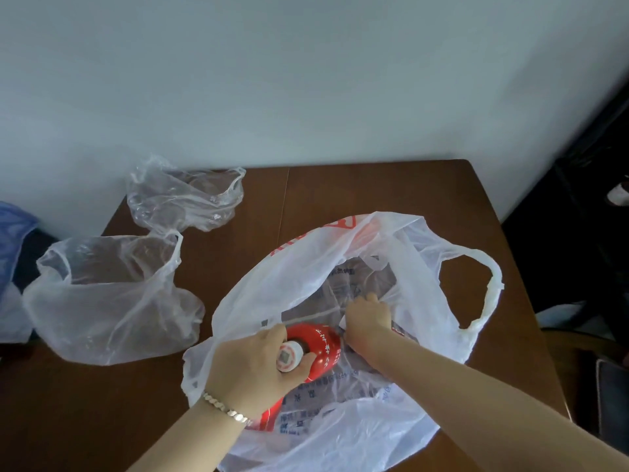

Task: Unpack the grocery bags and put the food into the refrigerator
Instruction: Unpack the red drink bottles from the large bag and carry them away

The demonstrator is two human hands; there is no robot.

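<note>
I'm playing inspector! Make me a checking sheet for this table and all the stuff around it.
Surface: brown wooden table, bare wood showing between the bags.
Job's things: white grocery bag with red print, open; red bottle with a white cap inside it.
Clutter: clear plastic bag at the left and a second clear bag behind it; both look empty.
Hands: left hand grips the bottle's neck; right hand is inside the white bag, fingers curled, what they hold unclear.
Cables: nothing seen.
Surroundings: pale wall behind; blue bag at the left edge; dark furniture at the right.
</note>
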